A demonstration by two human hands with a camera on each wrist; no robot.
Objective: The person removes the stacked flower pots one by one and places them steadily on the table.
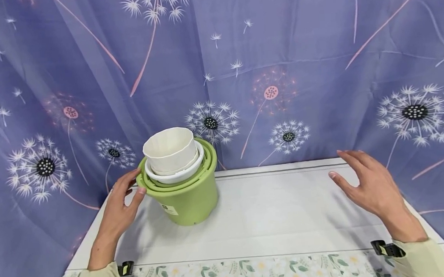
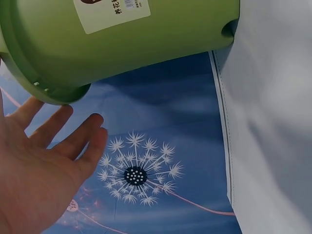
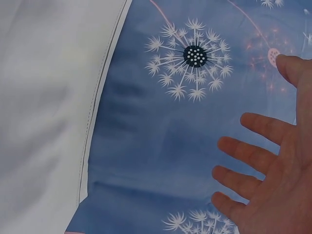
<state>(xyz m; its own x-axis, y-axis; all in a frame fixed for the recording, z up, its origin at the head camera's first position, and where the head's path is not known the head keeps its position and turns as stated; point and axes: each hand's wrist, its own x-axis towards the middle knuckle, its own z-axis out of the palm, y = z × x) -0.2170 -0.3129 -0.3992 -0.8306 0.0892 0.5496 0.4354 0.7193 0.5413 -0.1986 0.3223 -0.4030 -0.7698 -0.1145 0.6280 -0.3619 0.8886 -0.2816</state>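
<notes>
A green plastic flowerpot (image 1: 195, 203) stands upright on the left part of the table, with more green rims nested inside it. In the nest sits a white round pot (image 1: 164, 179), and a cream pot (image 1: 171, 154) with a faceted wall is on top. My left hand (image 1: 116, 212) is at the left side of the green pot, its thumb and fingertips right at the rim. The left wrist view shows those fingers (image 2: 80, 134) loosely extended under the rim. My right hand (image 1: 373, 186) hovers over the table's right side, fingers spread and holding nothing.
A white cloth (image 1: 272, 211) covers the table, with a floral strip (image 1: 223, 276) along the near edge. Behind and at both sides hangs a blue-purple curtain (image 1: 307, 31) printed with dandelions. A label (image 1: 170, 209) is stuck on the green pot.
</notes>
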